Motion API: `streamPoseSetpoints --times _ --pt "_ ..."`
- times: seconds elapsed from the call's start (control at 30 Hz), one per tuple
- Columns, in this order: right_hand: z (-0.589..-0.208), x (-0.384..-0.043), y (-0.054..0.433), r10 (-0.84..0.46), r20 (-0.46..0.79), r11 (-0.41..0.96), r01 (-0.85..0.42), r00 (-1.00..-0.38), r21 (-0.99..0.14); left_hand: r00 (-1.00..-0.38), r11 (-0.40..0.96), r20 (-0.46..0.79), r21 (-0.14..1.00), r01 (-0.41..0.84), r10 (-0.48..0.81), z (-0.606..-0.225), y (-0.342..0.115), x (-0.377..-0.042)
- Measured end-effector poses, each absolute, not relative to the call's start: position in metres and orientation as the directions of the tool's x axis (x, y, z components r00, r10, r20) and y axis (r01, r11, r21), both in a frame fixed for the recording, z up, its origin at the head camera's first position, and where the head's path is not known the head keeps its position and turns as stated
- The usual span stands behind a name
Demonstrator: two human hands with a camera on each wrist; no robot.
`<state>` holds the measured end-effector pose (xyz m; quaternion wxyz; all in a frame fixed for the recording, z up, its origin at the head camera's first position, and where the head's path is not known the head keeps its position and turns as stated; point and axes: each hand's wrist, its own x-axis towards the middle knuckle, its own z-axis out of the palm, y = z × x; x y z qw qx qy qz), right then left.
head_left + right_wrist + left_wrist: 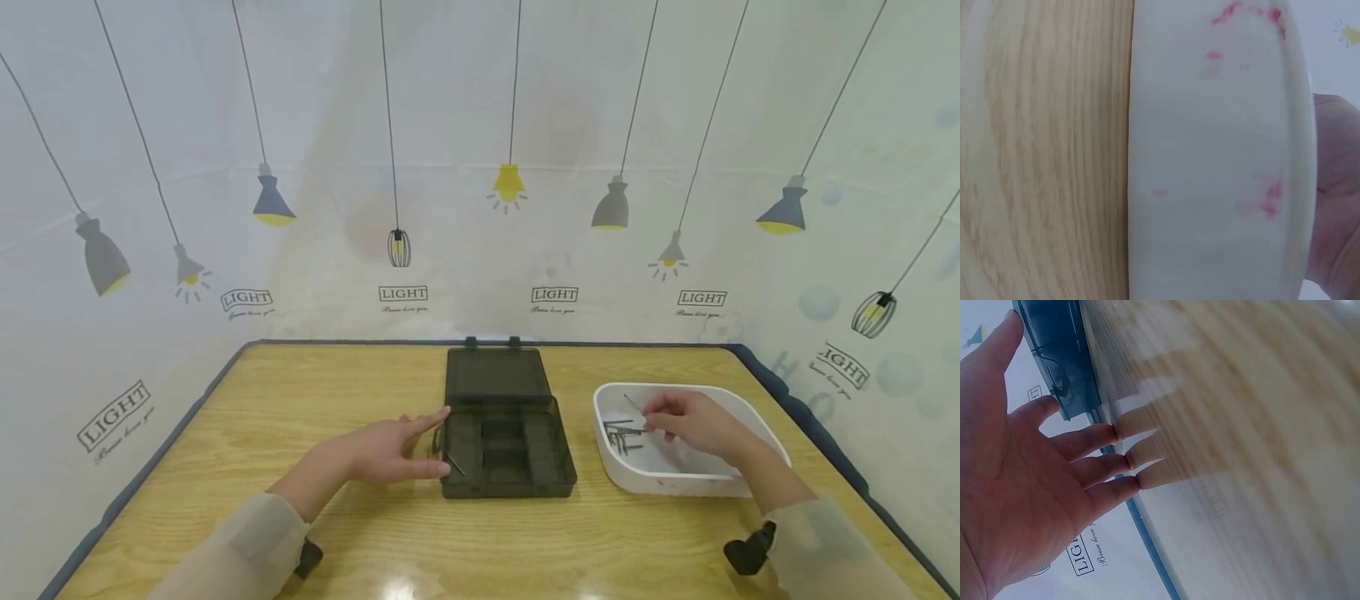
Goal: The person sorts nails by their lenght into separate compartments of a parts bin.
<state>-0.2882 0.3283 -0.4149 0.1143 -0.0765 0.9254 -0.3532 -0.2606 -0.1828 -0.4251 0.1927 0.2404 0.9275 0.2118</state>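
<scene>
A dark translucent compartment box (502,487) lies with its lid (497,372) folded back. My left hand (382,450) touches its left side, thumb and index finger spread along the edge. In the left wrist view, the palm of that hand (1041,469) shows beside the box (1060,350), fingers extended. One thin metal piece (455,464) lies in the left compartment. Over the white tray (675,483), my right hand (693,421) pinches a thin nail-like metal piece (633,404) at its fingertips. Several similar metal pieces (624,442) lie at the tray's left side.
The wooden table (337,542) carries both containers, the tray to the right of the box. A printed cloth (465,125) with lamp pictures surrounds the table on the far side and both flanks. The tray's wall (1210,137) bears pink marks and hides most of the right hand in the right wrist view.
</scene>
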Motion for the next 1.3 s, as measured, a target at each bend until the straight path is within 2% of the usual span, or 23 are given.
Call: streamPoseSetpoints --times 0.23,0.77,1.3 --pt "-0.404 -0.281 0.307 -0.249 -0.093 0.642 -0.093 -0.964 -0.761 -0.808 0.794 -0.257 0.484 0.367 0.530 -0.422 -0.182 -0.258" --pt "-0.377 -0.272 0.230 -0.336 -0.032 0.512 -0.154 -0.941 -0.845 -0.809 0.792 -0.256 0.492 0.363 0.529 -0.422 -0.182 -0.258" --pt "-0.395 -0.277 0.158 -0.424 -0.069 0.446 -0.142 -0.903 -0.883 -0.811 0.798 -0.270 0.493 0.347 0.519 -0.418 -0.181 -0.257"
